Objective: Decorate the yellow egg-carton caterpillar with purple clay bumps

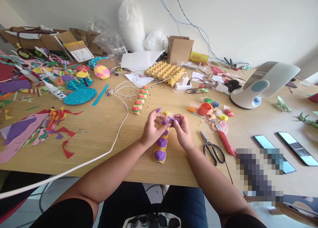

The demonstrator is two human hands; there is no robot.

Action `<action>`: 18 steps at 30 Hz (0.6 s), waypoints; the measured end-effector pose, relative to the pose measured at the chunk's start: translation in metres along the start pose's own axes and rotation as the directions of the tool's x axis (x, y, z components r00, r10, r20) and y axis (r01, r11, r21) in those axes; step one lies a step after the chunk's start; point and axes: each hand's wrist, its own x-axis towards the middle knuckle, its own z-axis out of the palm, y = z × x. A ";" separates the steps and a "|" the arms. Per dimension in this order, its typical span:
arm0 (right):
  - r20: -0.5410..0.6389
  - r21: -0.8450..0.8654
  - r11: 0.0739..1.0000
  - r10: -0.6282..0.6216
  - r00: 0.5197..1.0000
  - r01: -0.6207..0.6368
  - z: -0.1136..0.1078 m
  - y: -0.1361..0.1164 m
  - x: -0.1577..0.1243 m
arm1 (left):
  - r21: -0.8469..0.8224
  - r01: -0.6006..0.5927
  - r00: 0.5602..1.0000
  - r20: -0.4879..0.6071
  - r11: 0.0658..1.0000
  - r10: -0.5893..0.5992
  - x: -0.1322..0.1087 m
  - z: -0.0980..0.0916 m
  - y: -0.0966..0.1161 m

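Observation:
A strip of yellow egg carton with purple clay domes lies on the wooden table in front of me, running toward the near edge. Over its far end, my left hand and my right hand meet, fingers pinched together on a lump of purple clay. Both hands are closed around that lump.
Black scissors and a red-handled cutter lie right of my hands. Clay bags and a red cup sit beyond them. A second decorated carton strip, a white cable, paper scraps, a fan and two phones surround.

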 end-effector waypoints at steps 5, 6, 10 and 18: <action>0.063 -0.079 0.995 -0.049 0.997 0.054 0.001 -0.002 -0.002 | 0.095 -0.084 0.996 -0.030 0.992 0.087 0.000 0.000 -0.001; 0.076 -0.090 0.994 -0.052 0.996 0.058 0.001 -0.002 -0.002 | 0.097 -0.085 0.996 -0.032 0.992 0.089 0.000 0.000 -0.001; 0.131 -0.114 0.992 -0.036 0.991 0.052 0.000 -0.001 -0.002 | 0.139 -0.082 0.995 -0.038 0.987 0.088 -0.002 -0.002 -0.003; 0.103 -0.273 0.951 -0.120 0.988 0.144 -0.001 0.005 -0.003 | 0.247 -0.127 0.990 -0.027 0.961 0.138 -0.002 -0.004 0.003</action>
